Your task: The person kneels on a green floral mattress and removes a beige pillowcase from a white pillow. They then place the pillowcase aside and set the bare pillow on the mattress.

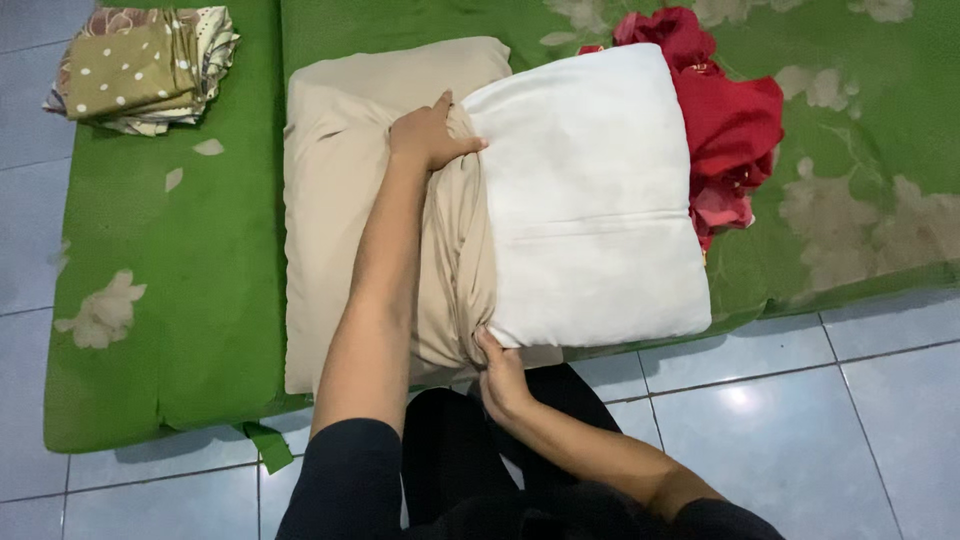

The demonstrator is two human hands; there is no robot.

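Both hands, left hand (428, 135) and right hand (502, 380), pinch the soft beige cloth pillowcase (335, 210) on the puffy white pillow (590, 190); a loose pinch could let the cloth slip back.

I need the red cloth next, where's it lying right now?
The red cloth lies bunched at upper right in the head view, on the green mattress, against the white pillow's far right edge.

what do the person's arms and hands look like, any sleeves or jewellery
Both arms are bare from the upper arm down, with short black sleeves ending above the elbows. The left hand and right hand are bare: no gloves, and no rings, watch or bracelets that show. Black trousers show below.
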